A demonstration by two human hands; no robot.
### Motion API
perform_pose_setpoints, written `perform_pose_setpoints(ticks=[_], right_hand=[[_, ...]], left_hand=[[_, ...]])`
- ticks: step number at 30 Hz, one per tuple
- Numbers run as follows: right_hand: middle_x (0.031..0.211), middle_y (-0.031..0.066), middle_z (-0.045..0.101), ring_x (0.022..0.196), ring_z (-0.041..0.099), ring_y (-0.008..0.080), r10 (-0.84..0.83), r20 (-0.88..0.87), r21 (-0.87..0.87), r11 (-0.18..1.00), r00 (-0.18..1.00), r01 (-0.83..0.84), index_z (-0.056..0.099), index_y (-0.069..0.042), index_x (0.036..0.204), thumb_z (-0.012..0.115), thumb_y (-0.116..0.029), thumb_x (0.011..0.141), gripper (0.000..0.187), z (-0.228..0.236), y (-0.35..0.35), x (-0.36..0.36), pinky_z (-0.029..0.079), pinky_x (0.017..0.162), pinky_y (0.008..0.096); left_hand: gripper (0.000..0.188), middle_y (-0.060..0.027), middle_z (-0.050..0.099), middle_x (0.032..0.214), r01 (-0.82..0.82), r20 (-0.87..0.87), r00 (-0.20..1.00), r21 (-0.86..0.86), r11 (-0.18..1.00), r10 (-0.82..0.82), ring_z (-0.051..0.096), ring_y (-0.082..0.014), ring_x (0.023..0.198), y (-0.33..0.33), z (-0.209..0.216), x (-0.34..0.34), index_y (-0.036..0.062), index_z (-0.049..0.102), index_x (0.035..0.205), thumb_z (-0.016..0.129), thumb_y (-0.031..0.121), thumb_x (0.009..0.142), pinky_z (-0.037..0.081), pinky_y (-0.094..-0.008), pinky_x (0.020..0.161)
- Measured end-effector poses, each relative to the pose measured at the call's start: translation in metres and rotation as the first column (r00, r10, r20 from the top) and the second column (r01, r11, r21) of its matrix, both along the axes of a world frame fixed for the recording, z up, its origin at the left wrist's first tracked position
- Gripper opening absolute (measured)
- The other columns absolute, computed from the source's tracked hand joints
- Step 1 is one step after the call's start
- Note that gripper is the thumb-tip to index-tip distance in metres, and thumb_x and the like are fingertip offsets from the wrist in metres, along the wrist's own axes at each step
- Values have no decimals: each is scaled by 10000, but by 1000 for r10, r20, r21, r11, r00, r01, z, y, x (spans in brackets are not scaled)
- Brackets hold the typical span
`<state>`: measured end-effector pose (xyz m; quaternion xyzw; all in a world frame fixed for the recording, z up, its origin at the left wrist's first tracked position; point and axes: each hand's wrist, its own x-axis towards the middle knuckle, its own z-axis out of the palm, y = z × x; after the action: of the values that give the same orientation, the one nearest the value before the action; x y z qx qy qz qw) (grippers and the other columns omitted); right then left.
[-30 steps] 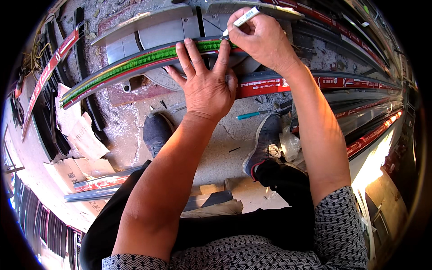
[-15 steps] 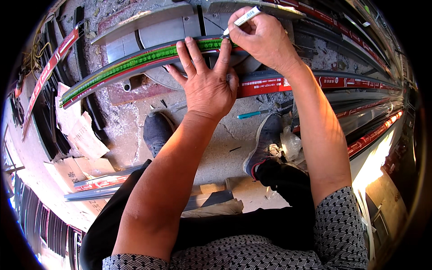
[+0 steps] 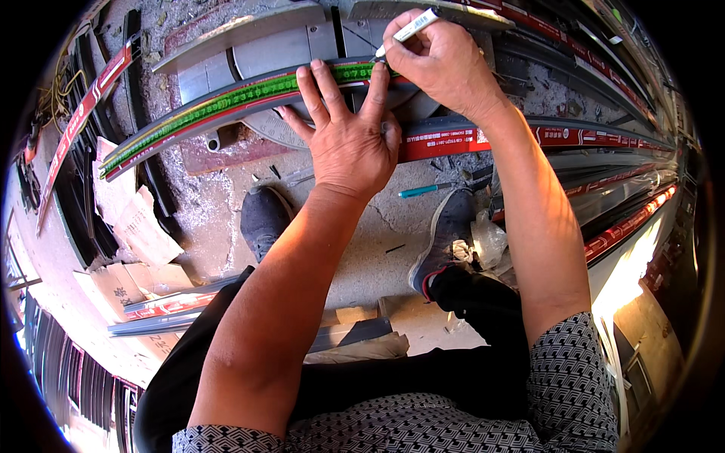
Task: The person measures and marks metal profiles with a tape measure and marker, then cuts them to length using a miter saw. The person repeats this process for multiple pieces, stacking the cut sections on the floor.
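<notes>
My left hand [image 3: 347, 143] lies with its fingers spread, pressing a green tape measure blade [image 3: 245, 95] down along a long grey profile [image 3: 234, 113] with red film. Between the thumb and fingers of my right hand [image 3: 445, 72] is a white marker pen [image 3: 415, 26], held slanted. Its dark tip meets the profile's far edge, close to my left index finger. Beneath the profile is a grey metal saw table [image 3: 279, 53] with a round, graduated base [image 3: 276, 128]. The tape's right end is hidden by my hands.
A metal fence [image 3: 242, 36] stands behind the profile. More red-filmed profiles [image 3: 574, 137] extend to the right. A teal pen [image 3: 423, 190] lies on the floor near my right shoe [image 3: 445, 234]. Torn cardboard [image 3: 143, 230] and a red-white strip [image 3: 87, 113] are at the left.
Almost nothing differs. The tape and profile show a very slight upward shift, while both hands keep the same hold and the pen tip stays at the same spot.
</notes>
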<state>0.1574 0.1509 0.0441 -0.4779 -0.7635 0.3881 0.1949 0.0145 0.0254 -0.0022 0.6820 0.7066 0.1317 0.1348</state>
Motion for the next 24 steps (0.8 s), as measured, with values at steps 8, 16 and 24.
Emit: perform_pose_setpoints(ticks=[8,16,24], right_hand=[[953,230,726,897,726,348,-78,-32,-64,995,996,75,690,15,995,706,-196,920,225,11,2,-9,565,797,413],[880,201,725,831,725,326,-84,-53,-17,996,995,83,687,10,970,701,-176,923,192,10,2,-9,563,752,396],[827,83,709,760,688,178,-165,-151,-73,985,975,156,695,-15,950,690,-174,952,158,9,-3,-7,544,700,342]], left_hand=[[699,-377,100,1642,-2,2,1000,4,1000,2,25,-599,1535,-1,-1,0,395,330,1615,573,372,960,90,-857,1083],[699,-379,111,1640,2,3,1000,0,1000,-2,27,-599,1535,0,0,0,401,320,1619,566,378,965,91,-857,1083],[663,-379,110,1643,-5,1,1000,10,1000,5,32,-592,1537,-1,0,1,380,379,1596,570,381,961,94,-854,1085]])
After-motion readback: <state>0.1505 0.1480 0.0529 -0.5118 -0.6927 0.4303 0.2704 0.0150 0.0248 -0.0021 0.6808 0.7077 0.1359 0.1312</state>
